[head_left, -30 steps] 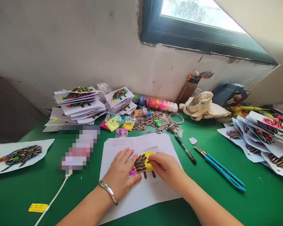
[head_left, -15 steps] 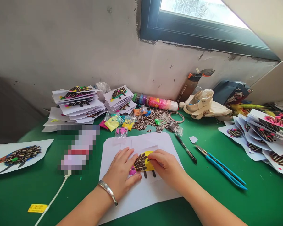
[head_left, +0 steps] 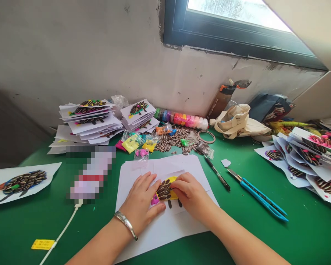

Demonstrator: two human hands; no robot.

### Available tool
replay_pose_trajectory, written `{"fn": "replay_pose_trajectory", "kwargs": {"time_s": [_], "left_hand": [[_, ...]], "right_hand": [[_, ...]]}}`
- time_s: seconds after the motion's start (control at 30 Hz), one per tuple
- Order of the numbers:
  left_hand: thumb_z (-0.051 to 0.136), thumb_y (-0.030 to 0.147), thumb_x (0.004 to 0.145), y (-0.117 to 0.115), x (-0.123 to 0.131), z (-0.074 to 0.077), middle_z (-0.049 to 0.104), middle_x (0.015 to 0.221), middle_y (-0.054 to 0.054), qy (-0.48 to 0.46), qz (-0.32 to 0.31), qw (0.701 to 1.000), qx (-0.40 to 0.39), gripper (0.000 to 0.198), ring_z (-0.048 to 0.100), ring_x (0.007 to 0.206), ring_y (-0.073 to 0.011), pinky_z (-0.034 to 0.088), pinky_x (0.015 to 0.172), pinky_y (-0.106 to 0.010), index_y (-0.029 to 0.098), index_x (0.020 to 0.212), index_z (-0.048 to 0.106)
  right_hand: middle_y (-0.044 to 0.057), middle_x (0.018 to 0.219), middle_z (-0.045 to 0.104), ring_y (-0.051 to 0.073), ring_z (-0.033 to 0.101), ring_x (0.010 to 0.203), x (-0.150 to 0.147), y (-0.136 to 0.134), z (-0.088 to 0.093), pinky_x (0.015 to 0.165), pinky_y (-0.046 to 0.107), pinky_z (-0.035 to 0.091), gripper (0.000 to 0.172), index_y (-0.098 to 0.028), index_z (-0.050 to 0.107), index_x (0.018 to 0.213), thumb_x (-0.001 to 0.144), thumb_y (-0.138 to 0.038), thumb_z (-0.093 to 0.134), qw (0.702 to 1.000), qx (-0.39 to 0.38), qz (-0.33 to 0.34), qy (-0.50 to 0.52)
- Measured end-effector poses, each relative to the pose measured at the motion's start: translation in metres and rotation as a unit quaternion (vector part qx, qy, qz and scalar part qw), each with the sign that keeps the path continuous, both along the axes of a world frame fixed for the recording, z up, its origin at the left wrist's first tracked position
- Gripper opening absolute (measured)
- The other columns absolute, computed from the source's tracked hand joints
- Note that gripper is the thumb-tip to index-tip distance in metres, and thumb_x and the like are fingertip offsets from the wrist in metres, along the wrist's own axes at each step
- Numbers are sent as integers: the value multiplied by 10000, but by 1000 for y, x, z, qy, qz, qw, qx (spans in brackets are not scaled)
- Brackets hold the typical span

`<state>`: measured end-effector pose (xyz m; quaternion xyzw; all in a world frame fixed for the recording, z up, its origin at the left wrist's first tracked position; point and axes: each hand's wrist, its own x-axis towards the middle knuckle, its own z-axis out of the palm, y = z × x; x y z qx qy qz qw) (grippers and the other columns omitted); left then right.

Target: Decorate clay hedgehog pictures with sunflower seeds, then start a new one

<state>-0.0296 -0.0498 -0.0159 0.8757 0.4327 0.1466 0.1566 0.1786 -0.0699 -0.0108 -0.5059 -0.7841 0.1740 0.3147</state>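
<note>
A small picture of an animal lies on white paper sheets (head_left: pixel 151 239), with a yellow clay body (head_left: pixel 173 180), a pink clay head (head_left: pixel 155 200) and dark legs. Rows of striped sunflower seeds (head_left: pixel 163 190) cover the left part of the body. My left hand (head_left: pixel 142 198) rests with spread fingers on the paper, its thumb and index finger around the pink head. Over the right part of the yellow clay, my right hand (head_left: pixel 191 193) has thumb and index finger pinched on a sunflower seed, mostly hidden by the fingertips and close to the last row.
Behind the paper are loose sunflower seeds (head_left: pixel 179 139), clay packets (head_left: pixel 132 142) and a tape ring (head_left: pixel 206 137). A pen (head_left: pixel 217 174) and a blue craft knife (head_left: pixel 260 197) lie to the right. Stacks of seed pictures (head_left: pixel 91 127) stand at the back left and right (head_left: pixel 306 158).
My right hand has shifted slightly left, bringing its pinched fingertips down nearer the seed rows. My left hand stays in place.
</note>
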Motion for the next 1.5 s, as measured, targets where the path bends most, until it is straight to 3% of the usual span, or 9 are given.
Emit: {"fn": "replay_pose_trajectory", "kwargs": {"time_s": [0.33, 0.5, 0.7, 1.1, 1.23, 1.37, 1.5], "left_hand": [[596, 385, 771, -1, 0, 0, 444, 1364, -120, 20, -4, 1000, -6, 538, 325, 1286, -325, 299, 1051, -523, 167, 1256, 513], [607, 386, 764, 0, -1, -1, 451, 1361, -106, 5, 0, 1000, -3, 536, 334, 1283, -325, 298, 1054, -522, 189, 1254, 515], [607, 377, 765, 0, -1, 1, 453, 1358, -117, 15, -3, 1000, -4, 532, 331, 1284, -323, 307, 1052, -512, 169, 1247, 521], [593, 395, 771, 1, 1, 2, 437, 1373, -112, 38, -3, 999, -12, 541, 328, 1287, -324, 301, 1051, -528, 177, 1259, 510], [584, 402, 777, 1, 0, 1, 429, 1379, -116, 37, -4, 999, -12, 549, 316, 1295, -325, 288, 1053, -537, 177, 1270, 501], [590, 404, 773, 1, -1, -1, 431, 1376, -126, 33, -6, 999, -10, 552, 311, 1297, -327, 286, 1054, -531, 168, 1265, 507], [602, 402, 765, -1, -1, 0, 444, 1366, -120, 21, -2, 1000, -9, 545, 326, 1289, -322, 290, 1055, -524, 175, 1253, 516]], "right_hand": [[44, 825, 595, 159, 536, 772, -6, 1, -5, 676, 275, 467, 207, -209, 642, 865, 822, -83, 483, 1000, 2, 4, 24], [42, 836, 602, 179, 524, 794, -1, -1, 0, 715, 315, 435, 199, -231, 629, 925, 805, -101, 536, 1000, -14, -14, -19], [31, 737, 584, 167, 498, 733, 4, -1, 4, 689, 300, 390, 163, -203, 632, 774, 824, -100, 515, 997, -14, -22, -71], [25, 711, 586, 157, 483, 715, 1, 1, -1, 674, 280, 360, 165, -191, 647, 770, 820, -99, 520, 997, 1, -28, -71], [36, 755, 612, 161, 499, 745, 15, 20, 9, 687, 276, 364, 166, -197, 666, 813, 842, -145, 511, 993, 34, -73, -86], [34, 777, 632, 161, 506, 768, 25, 64, 15, 694, 272, 343, 213, -222, 686, 832, 857, -155, 486, 971, 46, -92, -215], [36, 763, 632, 180, 486, 783, 22, 103, 10, 673, 287, 306, 202, -227, 674, 728, 829, -155, 514, 963, 53, -86, -251]]}}
